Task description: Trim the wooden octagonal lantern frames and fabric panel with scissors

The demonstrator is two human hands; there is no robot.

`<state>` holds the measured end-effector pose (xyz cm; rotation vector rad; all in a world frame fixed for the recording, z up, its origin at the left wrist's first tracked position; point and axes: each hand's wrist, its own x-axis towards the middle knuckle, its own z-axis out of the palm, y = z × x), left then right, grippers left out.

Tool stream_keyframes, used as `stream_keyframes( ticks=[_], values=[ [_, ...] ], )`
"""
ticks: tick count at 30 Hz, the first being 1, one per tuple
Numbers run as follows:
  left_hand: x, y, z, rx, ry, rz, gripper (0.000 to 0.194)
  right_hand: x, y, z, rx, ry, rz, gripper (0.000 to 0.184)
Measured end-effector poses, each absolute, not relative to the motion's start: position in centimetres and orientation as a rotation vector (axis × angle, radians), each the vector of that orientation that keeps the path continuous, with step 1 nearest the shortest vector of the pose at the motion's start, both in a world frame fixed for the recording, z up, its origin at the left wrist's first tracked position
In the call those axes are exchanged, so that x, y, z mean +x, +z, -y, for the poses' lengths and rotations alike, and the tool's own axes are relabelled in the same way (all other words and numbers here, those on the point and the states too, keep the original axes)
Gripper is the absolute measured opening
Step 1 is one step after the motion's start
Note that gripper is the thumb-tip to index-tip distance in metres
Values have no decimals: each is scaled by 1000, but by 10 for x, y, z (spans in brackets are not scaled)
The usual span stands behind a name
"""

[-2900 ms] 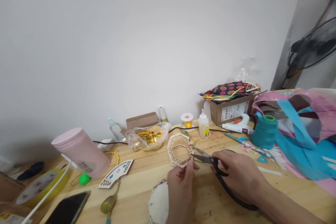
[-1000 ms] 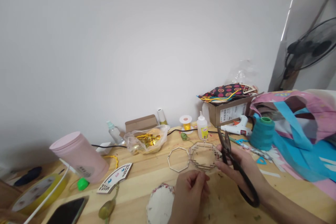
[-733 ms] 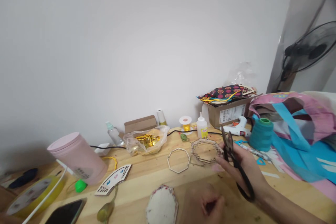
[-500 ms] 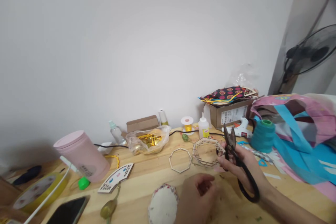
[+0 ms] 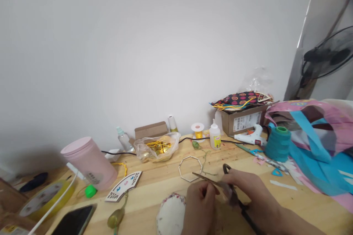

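My right hand (image 5: pixel 253 194) grips black-handled scissors (image 5: pixel 230 191), their blades pointing left, above my left hand (image 5: pixel 200 203). The fingers of my left hand are curled closed; whatever they hold is hidden. Just left of that hand lies a round white piece with a flowered edge (image 5: pixel 171 214), partly covered by it. A thin octagonal ring (image 5: pixel 190 157) rests flat on the table beyond the scissor tips. Near the ring is a small green bundle (image 5: pixel 195 145) with a thin cord trailing toward the hands.
On the left stand a pink cup (image 5: pixel 89 163), a phone (image 5: pixel 74 220), yellow tape (image 5: pixel 45 198) and a fan-shaped piece (image 5: pixel 124 186). Behind are a glue bottle (image 5: pixel 215 136) and a cardboard box (image 5: pixel 239 121). Right are a glue gun (image 5: pixel 252 136), a teal thread cone (image 5: pixel 278 145) and a pink-blue bag (image 5: pixel 317 117).
The scissors have swung from upright to pointing left, over my left hand. My right hand has come lower and left. The octagonal lattice frame it held is out of sight.
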<state>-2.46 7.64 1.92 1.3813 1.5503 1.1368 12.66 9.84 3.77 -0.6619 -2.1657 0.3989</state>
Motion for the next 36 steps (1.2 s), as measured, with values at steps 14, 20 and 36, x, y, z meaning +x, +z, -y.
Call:
stream_keyframes(
  ticks=[14, 20, 36],
  values=[
    [-17, 31, -64, 1582, 847, -1545, 31, 128, 52, -124, -1032, 851, 1669, 19],
    [-41, 33, -79, 1055, 1341, -1207, 27, 122, 76, -128, -850, 1181, 1817, 12],
    [-26, 32, -99, 652, 1395, -934, 24, 132, 48, -140, -1113, 611, 1959, 22]
  ],
)
